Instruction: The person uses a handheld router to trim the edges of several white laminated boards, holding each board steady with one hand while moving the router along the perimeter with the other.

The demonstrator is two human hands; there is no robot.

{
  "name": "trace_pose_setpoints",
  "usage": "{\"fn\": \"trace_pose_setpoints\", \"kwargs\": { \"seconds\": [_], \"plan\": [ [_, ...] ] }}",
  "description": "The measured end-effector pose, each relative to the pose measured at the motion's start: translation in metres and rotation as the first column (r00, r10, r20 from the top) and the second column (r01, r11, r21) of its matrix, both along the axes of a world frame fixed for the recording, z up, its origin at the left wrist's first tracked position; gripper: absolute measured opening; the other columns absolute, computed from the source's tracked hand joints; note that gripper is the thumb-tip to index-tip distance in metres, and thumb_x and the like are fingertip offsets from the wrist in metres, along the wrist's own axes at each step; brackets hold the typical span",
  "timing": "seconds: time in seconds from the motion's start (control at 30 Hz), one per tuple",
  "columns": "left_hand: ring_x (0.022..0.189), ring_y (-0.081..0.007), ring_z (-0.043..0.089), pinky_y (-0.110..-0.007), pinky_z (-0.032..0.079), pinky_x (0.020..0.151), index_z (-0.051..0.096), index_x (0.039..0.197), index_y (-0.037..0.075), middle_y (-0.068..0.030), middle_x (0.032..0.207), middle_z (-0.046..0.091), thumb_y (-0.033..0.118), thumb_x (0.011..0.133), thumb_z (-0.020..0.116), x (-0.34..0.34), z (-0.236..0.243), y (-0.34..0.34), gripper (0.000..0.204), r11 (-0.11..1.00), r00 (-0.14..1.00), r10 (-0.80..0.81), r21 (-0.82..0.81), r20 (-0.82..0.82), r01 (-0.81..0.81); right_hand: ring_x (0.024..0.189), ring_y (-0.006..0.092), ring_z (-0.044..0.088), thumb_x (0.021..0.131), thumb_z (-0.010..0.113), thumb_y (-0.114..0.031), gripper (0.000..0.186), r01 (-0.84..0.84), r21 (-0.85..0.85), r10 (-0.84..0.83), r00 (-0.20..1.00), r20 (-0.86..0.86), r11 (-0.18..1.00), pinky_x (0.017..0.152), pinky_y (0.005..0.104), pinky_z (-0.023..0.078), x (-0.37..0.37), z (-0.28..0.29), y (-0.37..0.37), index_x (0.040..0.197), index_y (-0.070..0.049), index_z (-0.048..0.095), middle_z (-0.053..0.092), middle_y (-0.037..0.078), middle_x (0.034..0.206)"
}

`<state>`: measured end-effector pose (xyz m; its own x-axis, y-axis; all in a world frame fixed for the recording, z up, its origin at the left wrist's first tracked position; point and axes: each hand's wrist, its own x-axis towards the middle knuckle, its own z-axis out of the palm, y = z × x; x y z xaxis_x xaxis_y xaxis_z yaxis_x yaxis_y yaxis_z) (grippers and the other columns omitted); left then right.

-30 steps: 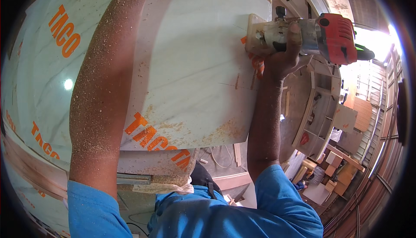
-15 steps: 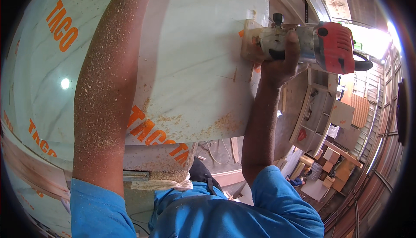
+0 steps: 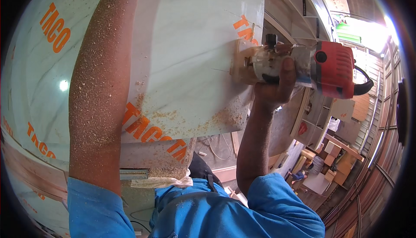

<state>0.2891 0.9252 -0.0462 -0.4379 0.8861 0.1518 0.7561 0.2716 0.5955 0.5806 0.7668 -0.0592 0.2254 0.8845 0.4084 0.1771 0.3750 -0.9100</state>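
Note:
My right hand (image 3: 277,84) grips a red and silver handheld router (image 3: 331,69) with a black cord loop, held on its side. Its pale base (image 3: 238,60) is against the right edge of a white marble-patterned board (image 3: 182,43), which carries orange printing and scattered sawdust. My left forearm (image 3: 97,90), speckled with sawdust, reaches up across the board on the left; the left hand itself is beyond the top edge of the picture, so what it touches is hidden.
Pale cabinet frames (image 3: 314,121) stand at the right, with stacked wood offcuts (image 3: 342,168) and leaning boards (image 3: 342,110) beyond. Metal lengths line the far right. A cable (image 3: 216,149) lies on the floor below the board, and a narrow plank (image 3: 30,160) runs at the lower left.
The router and my right hand have moved down the picture along the board's edge, uncovering orange printing above them. My left forearm has shifted only slightly.

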Motion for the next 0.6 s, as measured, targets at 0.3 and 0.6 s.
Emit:
{"fn": "trace_pose_setpoints", "kwargs": {
  "seconds": [0.3,0.6],
  "plan": [
    [0.084,-0.0218,0.069,-0.036,0.055,0.077,0.068,0.083,0.005,-0.0126,0.088,0.071,0.044,0.076,0.090,0.001,0.004,-0.004,0.045,0.999,0.996,0.008,-0.031,0.092,-0.005,0.096,0.0259,0.064,0.087,0.066,-0.034,0.046,0.029,-0.045,-0.031,0.998,-0.049,0.999,0.086,0.0390,0.054,-0.003,0.004,-0.020,0.113,0.003,0.062,0.063,0.015,0.105],
    [0.082,-0.0238,0.069,-0.037,0.055,0.076,0.068,0.081,0.005,-0.0139,0.086,0.072,0.044,0.075,0.091,0.002,-0.002,-0.002,0.045,1.000,1.000,0.015,0.001,0.023,-0.015,0.102,0.0281,0.063,0.082,0.072,-0.032,0.051,-0.053,0.017,0.054,0.991,-0.124,0.998,0.090,0.0412,0.053,-0.004,-0.007,-0.029,0.116,0.005,0.060,0.063,0.018,0.110]
  ]
}}
